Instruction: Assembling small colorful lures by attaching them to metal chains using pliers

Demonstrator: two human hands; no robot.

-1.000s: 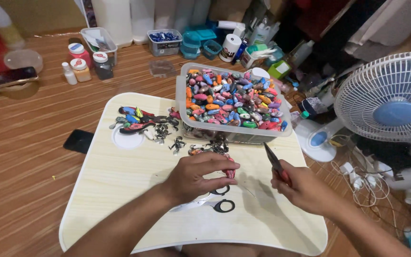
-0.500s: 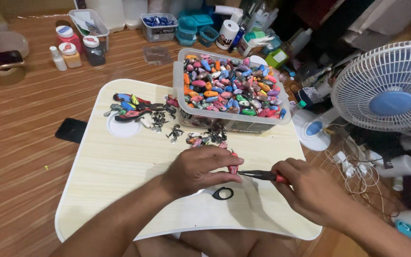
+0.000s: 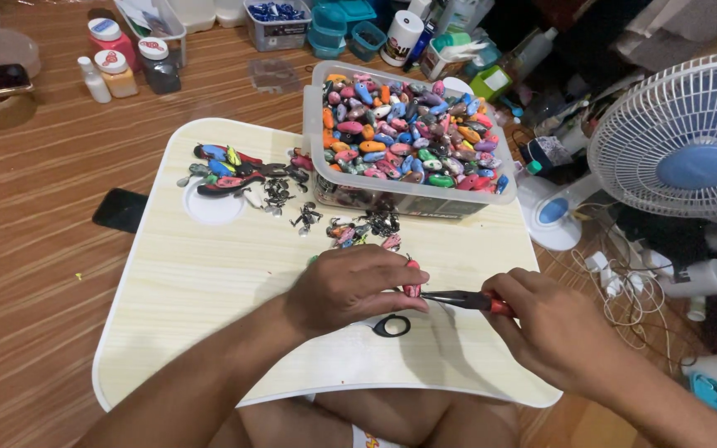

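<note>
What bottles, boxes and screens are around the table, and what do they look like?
Three small jars: floor, far left; red-and-white lids.
Small white bottle: beside the jars.
Dark phone: floor at the table's left edge; flat, black, screen off.
White round canister: far floor behind the bin; printed label.
Clear plastic bin: on the table; full of colourful small pieces.

Pale wood-grain desk (image 3: 209,282) with rounded corners seen low over brown plank floor (image 3: 26,274). Clear plastic bin (image 3: 408,199) of colourful small lures set at far edge. Row of painted lures (image 3: 230,170) laid at far left by round recess (image 3: 213,207). Small metal hooks (image 3: 304,217) scattered between. Black ring (image 3: 392,326) lying near front edge. Black phone (image 3: 120,210) on floor, beside desk's left edge.
</note>
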